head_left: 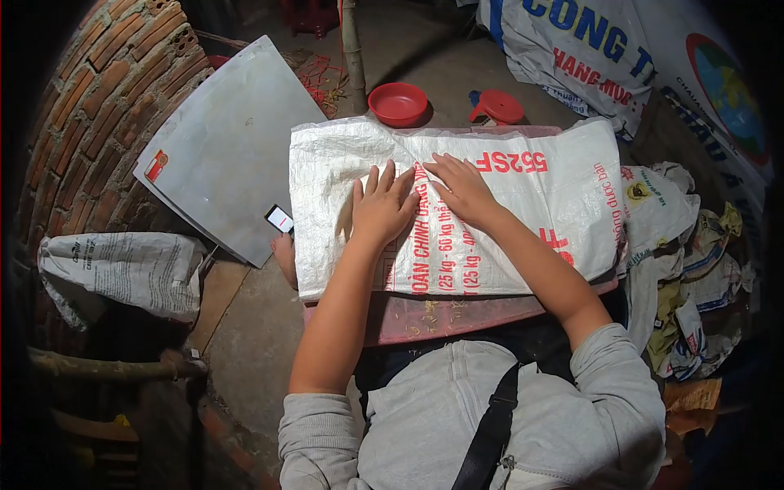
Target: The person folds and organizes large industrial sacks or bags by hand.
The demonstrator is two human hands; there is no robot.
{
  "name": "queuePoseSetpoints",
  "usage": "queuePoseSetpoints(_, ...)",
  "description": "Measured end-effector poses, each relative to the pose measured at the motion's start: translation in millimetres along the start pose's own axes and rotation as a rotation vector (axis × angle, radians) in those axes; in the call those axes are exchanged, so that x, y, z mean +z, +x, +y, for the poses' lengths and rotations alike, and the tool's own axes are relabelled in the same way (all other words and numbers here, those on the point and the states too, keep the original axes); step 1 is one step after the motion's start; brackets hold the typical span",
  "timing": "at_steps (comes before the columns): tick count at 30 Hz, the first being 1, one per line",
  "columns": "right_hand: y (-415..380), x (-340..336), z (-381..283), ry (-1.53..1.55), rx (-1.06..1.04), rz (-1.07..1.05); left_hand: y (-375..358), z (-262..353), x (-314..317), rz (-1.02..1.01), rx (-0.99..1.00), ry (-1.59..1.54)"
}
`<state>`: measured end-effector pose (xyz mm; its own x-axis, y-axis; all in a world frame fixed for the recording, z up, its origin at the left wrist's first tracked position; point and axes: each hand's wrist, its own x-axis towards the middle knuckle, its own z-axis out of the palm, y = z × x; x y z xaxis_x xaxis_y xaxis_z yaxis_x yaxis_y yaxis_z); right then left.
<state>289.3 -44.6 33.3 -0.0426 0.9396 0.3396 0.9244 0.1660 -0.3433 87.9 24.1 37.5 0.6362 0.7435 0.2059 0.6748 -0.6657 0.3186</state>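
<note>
White sack lies flat, directly under the fingers of both hands, with red print running across it. Left hand: palm down on the sack, fingers spread, tips pointing away from the wearer; nothing pinched. Right hand: palm down on the sack, fingers extended and slightly parted, tips angled toward the left hand; nothing pinched. The two sets of fingertips are near each other. How hard either hand presses cannot be told. Red lettering runs between the hands; the code 552SF sits upside down, just to the right of the right fingertips. Below the sack, on the wearer's side of the fingers, the edge of a red table shows, with small yellowish bits on it. Beyond the fingertips, past the far edge of the sack: red bowl more or less straight ahead, red cup farther right, bamboo pole to the left of the bowl. Left of the left fingers, off the sack: phone with a lit screen, then a large pale board leaning near a brick wall; well to the left, a grey printed bag. Well right of the right fingers: heap of crumpled sacks; above it, a printed banner.
</note>
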Motion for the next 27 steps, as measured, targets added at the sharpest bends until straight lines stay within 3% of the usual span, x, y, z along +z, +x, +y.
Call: queuePoseSetpoints(27, -0.6, 0.9, 1.8, 0.015, -0.006, 0.007, -0.1, 0.9, -3.4, -0.039, -0.006, 0.021)
